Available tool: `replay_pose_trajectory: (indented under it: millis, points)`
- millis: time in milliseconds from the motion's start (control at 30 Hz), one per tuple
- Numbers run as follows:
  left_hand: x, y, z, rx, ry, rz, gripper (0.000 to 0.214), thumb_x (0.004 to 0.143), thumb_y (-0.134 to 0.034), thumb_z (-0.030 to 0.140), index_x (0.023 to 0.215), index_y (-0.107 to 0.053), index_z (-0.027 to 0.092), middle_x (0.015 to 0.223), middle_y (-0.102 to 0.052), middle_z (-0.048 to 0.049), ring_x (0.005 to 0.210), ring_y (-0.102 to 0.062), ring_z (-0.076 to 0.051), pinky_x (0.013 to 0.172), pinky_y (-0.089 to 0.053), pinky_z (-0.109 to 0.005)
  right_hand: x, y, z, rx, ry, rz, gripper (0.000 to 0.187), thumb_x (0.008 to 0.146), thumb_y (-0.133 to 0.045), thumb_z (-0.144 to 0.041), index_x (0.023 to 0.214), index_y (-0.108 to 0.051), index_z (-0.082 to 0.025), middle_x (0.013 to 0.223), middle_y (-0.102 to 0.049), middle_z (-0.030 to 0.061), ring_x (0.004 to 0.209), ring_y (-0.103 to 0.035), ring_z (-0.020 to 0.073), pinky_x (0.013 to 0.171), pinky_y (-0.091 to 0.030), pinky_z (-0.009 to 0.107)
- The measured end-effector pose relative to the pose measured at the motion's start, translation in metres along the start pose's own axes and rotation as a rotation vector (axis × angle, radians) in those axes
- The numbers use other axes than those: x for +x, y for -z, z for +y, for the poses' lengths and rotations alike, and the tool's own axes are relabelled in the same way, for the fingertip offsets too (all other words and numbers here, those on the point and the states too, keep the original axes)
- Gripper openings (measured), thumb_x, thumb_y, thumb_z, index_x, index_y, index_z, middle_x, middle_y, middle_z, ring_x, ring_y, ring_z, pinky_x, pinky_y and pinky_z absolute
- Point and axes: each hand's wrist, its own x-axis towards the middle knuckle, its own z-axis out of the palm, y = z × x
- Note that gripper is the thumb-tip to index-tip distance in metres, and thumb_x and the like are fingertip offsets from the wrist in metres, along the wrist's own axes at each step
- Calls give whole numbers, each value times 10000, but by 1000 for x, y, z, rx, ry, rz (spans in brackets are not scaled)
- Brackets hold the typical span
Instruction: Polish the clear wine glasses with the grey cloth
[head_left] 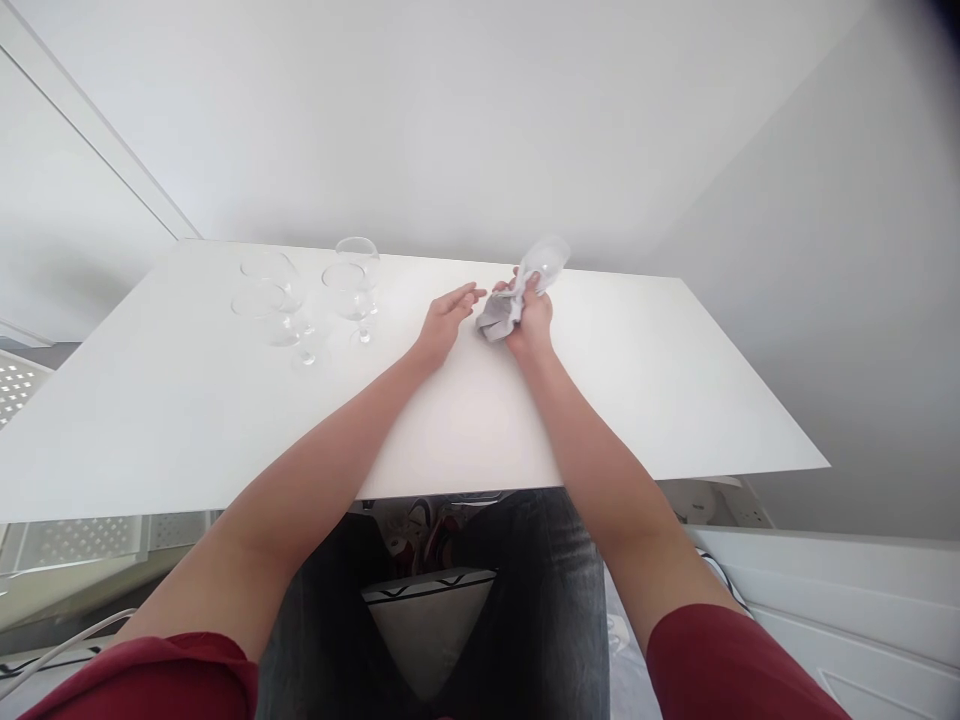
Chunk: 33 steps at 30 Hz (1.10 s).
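Toward the back of the white table (pixel 487 420), my right hand (pixel 534 315) is closed round a wine glass (pixel 551 258) and a light grey cloth (pixel 496 318). The glass is tilted, its clear bowl pointing up and away to the right; its stem is hidden by the cloth and fingers. The cloth bunches out to the left of that hand. Just left of the cloth is my left hand (pixel 448 318), its fingers stretched out and apart from the cloth, holding nothing.
Several clear stemmed glasses, among them a front one (pixel 345 290) and a leftmost one (pixel 259 298), stand upright on the table's left half. A pale wall (pixel 465 120) rises behind the table. White drawers (pixel 847 600) are at lower right, a perforated white basket (pixel 75 545) at lower left.
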Motion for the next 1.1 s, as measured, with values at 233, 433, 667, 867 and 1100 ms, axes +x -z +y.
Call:
replay_pose_trajectory:
  millis: [233, 433, 667, 867, 1100]
  points:
    - [1, 4, 8, -106, -37, 4, 624, 1012, -635, 739, 1379, -677, 237, 1510, -700, -162, 1367, -710, -306, 1053, -598, -412, -7, 13, -9, -134, -386, -586, 578, 899, -835, -684, 830, -550, -186, 602, -413, -64, 536, -486, 98, 643, -584, 284]
    - [-7, -4, 20, -19, -89, 54, 622, 946, -687, 787, 1178, -702, 210, 1145, -773, -120, 975, -774, -243, 669, -583, -305, -22, 0, 7, -488, -115, -648, 675, 860, -788, -823, 912, -602, -176, 714, -631, 30, 618, -601, 144, 587, -504, 267]
    - [-4, 0, 14, -148, -190, 68, 552, 994, -654, 739, 1234, -683, 242, 1396, -711, -138, 1285, -706, -281, 1017, -580, -397, -23, -3, 15, -681, 46, -529, 545, 890, -825, -684, 1048, -642, -196, 816, -681, 24, 620, -597, 148, 561, -487, 273]
    - [-3, 3, 19, -159, -136, 147, 451, 958, -767, 585, 1148, -659, 191, 1254, -768, -159, 1126, -762, -263, 1004, -584, -415, -30, -2, 8, -468, -215, -705, 685, 855, -785, -835, 878, -564, -187, 663, -617, 17, 586, -620, 166, 579, -496, 287]
    - [-1, 1, 16, -154, -151, 25, 424, 958, -752, 608, 1031, -687, 195, 1232, -818, -156, 1176, -765, -285, 1004, -595, -417, -33, -1, -1, -432, -362, -825, 667, 838, -844, -782, 887, -538, -191, 585, -514, -28, 558, -572, 150, 591, -492, 288]
